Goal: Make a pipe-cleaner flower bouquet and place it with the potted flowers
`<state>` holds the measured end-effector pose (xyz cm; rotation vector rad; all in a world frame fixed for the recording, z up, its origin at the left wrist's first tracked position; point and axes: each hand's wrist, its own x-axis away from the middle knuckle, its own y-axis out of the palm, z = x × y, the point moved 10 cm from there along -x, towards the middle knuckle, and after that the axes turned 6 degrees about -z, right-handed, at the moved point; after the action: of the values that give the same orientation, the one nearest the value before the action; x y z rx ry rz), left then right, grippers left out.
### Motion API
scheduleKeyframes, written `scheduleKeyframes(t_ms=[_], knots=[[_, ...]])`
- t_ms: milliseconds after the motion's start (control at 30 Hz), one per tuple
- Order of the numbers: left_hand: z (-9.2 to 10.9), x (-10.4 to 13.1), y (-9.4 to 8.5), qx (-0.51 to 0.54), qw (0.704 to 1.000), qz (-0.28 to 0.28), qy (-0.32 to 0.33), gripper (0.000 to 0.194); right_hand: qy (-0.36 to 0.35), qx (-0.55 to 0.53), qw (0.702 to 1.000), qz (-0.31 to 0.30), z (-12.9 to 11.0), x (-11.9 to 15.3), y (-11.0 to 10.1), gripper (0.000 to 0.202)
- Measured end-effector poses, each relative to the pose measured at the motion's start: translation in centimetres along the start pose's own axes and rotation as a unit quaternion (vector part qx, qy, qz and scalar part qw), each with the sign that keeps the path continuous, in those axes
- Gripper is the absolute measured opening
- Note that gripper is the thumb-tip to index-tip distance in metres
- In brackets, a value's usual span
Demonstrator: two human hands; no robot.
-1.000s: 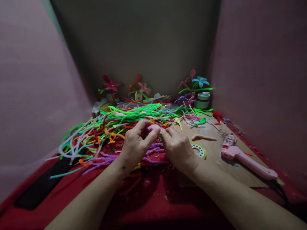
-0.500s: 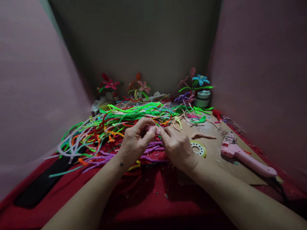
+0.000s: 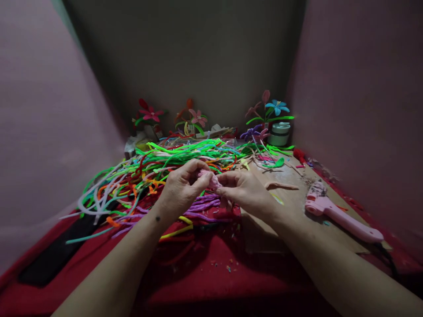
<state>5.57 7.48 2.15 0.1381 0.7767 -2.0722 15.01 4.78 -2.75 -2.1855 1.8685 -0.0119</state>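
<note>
In the head view, I take the brown board as the landmark for all places. The pink fuzzy piece is held in the air, just to the left of the board. The left hand is curled almost closed, and its thumb and index finger pinch the left end of this piece. The right hand, whose forearm passes over the board, pinches the other end between thumb and fingertips. The fingers cover much of the piece, so its exact form I cannot tell.

As for progress, the piece seems to me partly shaped, because it looks thick and compact, not like a straight stem. I see no leaf or green stalk joined to it. How much work is left in it, the view does not show.

Behind the board's far edge, a blue flower looks complete, with petals and leaves. Farther left from it, beyond the board, a light pink flower and a deep pink flower look also finished. To the left of the board, many green chenille stems and purple chenille stems lie loose and apparently unused. On the board's right part rests a pink corded hand tool, which neither hand touches.
</note>
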Motion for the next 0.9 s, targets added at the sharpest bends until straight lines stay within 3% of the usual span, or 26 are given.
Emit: scheduleKeyframes(t_ms=[67,167,467,700,900], knots=[[0.0,-0.1,-0.1,0.018,1.000,-0.011,-0.013,0.008,0.029,-0.098,0.994,-0.047,0.3,0.0,0.6,0.019],[0.4,0.0,0.1,0.032,0.999,-0.031,-0.008,0.008,0.029,-0.140,0.990,-0.010,0.3,0.2,-0.3,0.033],[0.3,0.1,0.2,0.050,0.998,-0.032,-0.012,0.010,-0.034,-0.091,0.992,0.074,-0.3,0.5,-1.1,0.032],[0.6,0.1,0.4,0.014,0.999,-0.048,-0.003,0.010,-0.013,-0.085,0.995,0.040,0.2,0.2,-0.7,0.033],[1.1,0.3,0.4,-0.014,0.998,-0.057,0.005,0.012,-0.039,-0.097,0.992,0.070,0.0,0.4,-1.1,0.036]])
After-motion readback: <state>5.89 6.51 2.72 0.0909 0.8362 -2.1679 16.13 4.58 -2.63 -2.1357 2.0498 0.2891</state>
